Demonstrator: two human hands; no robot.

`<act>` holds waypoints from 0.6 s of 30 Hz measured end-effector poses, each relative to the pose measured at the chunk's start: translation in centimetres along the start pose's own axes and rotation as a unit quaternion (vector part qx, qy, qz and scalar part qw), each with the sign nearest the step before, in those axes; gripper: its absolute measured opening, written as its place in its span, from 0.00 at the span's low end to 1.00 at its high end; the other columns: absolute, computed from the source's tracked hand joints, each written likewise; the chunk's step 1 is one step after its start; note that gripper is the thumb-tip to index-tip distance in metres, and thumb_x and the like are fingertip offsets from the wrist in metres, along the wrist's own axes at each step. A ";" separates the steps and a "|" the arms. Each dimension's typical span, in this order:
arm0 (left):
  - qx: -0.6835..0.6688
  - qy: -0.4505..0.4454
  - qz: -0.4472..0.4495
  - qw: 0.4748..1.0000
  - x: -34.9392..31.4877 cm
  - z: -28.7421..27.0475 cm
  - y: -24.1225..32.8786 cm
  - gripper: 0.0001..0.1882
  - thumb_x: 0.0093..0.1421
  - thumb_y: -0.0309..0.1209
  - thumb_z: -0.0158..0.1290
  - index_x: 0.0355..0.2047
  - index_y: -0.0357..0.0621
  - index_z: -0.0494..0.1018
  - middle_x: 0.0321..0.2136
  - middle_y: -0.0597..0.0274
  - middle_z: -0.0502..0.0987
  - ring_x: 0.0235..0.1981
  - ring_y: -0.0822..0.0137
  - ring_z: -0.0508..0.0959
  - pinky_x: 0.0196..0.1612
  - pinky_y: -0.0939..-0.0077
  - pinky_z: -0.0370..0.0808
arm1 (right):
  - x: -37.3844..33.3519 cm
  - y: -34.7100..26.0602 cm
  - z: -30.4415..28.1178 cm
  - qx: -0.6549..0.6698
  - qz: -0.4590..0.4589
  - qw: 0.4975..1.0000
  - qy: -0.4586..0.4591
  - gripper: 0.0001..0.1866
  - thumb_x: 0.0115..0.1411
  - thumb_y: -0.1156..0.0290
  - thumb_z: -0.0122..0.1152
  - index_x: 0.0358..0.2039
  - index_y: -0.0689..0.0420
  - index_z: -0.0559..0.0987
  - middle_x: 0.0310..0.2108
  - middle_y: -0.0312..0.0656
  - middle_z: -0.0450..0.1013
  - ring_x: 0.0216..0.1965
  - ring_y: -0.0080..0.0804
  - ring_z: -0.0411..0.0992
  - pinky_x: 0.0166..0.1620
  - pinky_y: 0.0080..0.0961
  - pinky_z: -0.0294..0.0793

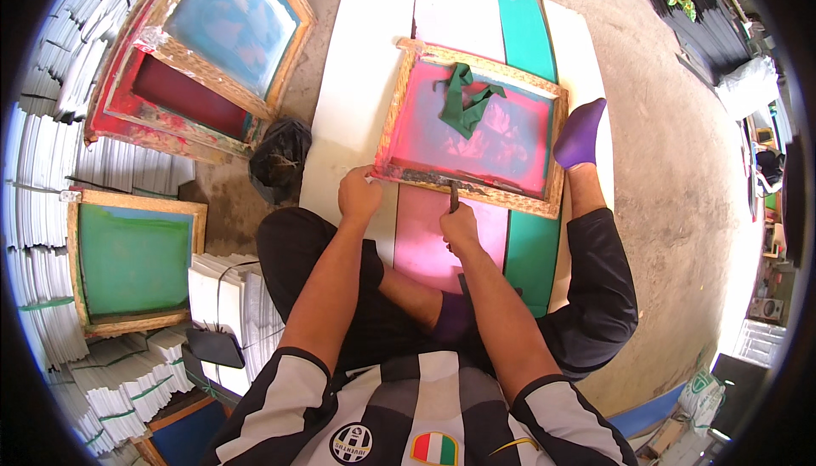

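Observation:
A wooden screen-printing frame (563, 151) with pink and red stained mesh lies in front of me. A dark green strip of cloth (466, 116) is crumpled on its mesh. At the frame's near left corner, my left hand (360, 194) is closed on the wood. My right hand (460, 230) is wrapped round a dark, narrow tool (454, 196), its tip against the near bar, where a dark, worn strip shows. The tool's exact kind cannot be made out. My foot in a purple sock (583, 136) rests against the frame's right side.
White, pink and green boards (529, 32) lie under the frame. On the left stand more screen frames (289, 58), a green-meshed screen frame (136, 262), a black plastic bag (279, 160) and tied stacks of white sheets (42, 168). Concrete floor (671, 211) extends to the right.

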State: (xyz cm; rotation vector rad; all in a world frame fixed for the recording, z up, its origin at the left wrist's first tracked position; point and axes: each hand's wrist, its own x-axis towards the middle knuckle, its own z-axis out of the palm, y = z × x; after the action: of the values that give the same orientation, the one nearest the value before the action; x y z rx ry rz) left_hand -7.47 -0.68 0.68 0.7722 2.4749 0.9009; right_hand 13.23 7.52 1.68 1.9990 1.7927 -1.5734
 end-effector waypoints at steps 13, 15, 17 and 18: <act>-0.056 0.061 0.140 0.987 -1.7 0.8 2.2 0.14 0.60 0.35 0.61 0.42 0.40 0.81 0.38 0.52 0.83 0.39 0.56 0.82 0.45 0.65 0.77 | 0.3 3.7 -0.4 0.245 -0.068 0.955 -0.151 0.06 0.53 0.79 0.55 0.33 0.61 0.72 0.20 0.42 0.70 0.16 0.30 0.71 0.18 0.30 0.70; -0.122 -0.058 0.168 0.977 -2.9 1.3 2.9 0.12 0.61 0.34 0.60 0.42 0.40 0.81 0.37 0.54 0.82 0.36 0.61 0.82 0.42 0.69 0.77 | -1.5 2.7 -0.7 0.255 -0.073 0.946 -0.186 0.07 0.54 0.79 0.56 0.35 0.62 0.73 0.21 0.43 0.71 0.17 0.31 0.71 0.19 0.29 0.71; -0.167 -0.133 0.198 0.957 -3.8 2.1 2.9 0.11 0.63 0.32 0.59 0.42 0.39 0.80 0.36 0.56 0.82 0.33 0.66 0.80 0.40 0.72 0.76 | -2.3 2.2 -0.4 0.262 -0.079 0.937 -0.217 0.08 0.54 0.79 0.56 0.36 0.63 0.73 0.22 0.44 0.72 0.17 0.31 0.72 0.20 0.29 0.72; -0.180 -0.147 0.214 0.949 -4.0 2.8 2.4 0.11 0.63 0.31 0.59 0.43 0.39 0.80 0.35 0.57 0.82 0.32 0.67 0.79 0.39 0.73 0.76 | -2.6 2.1 0.0 0.264 -0.084 0.933 -0.231 0.08 0.55 0.79 0.56 0.37 0.63 0.73 0.22 0.44 0.72 0.18 0.32 0.72 0.20 0.29 0.72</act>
State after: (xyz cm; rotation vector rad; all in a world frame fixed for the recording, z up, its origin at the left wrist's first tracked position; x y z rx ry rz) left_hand -2.06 -0.35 0.98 1.2293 1.8407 1.2389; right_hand 15.28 4.98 2.25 1.4350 1.4893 -2.5341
